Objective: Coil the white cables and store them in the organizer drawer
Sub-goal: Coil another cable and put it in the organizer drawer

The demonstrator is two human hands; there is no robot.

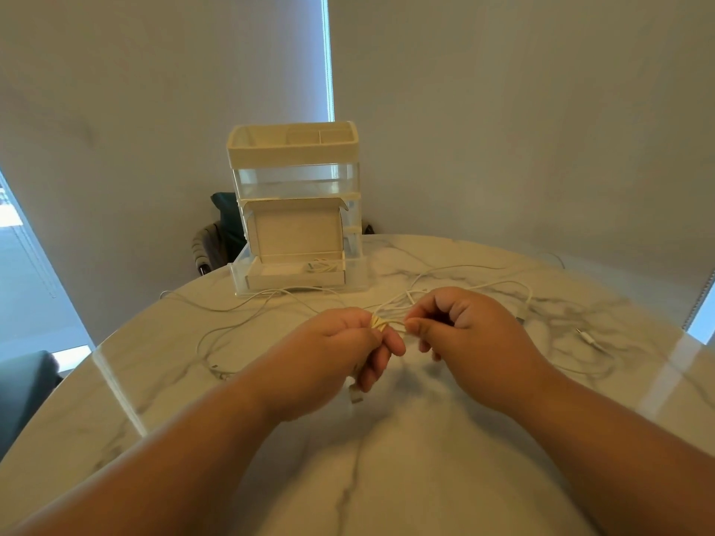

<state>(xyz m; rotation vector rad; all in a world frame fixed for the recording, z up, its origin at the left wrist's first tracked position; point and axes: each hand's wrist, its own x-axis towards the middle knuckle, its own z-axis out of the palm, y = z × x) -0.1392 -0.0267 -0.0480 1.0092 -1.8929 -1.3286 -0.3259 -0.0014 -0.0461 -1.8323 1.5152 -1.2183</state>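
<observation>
The left grip is closed around a small coil of white cable, held above the middle of the bench. The right grip, just beside it, pinches a strand of the same cable. More white cables lie spread on the bench behind the hands. At the far side stands the organizer, its bottom drawer pulled open, with one cable inside.

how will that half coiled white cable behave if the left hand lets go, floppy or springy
Probably floppy: the white cable trails in slack curves across the table. Its loops would likely loosen, since only the left hand bunches them. Likely light: the right hand steers it with a pinch.
</observation>
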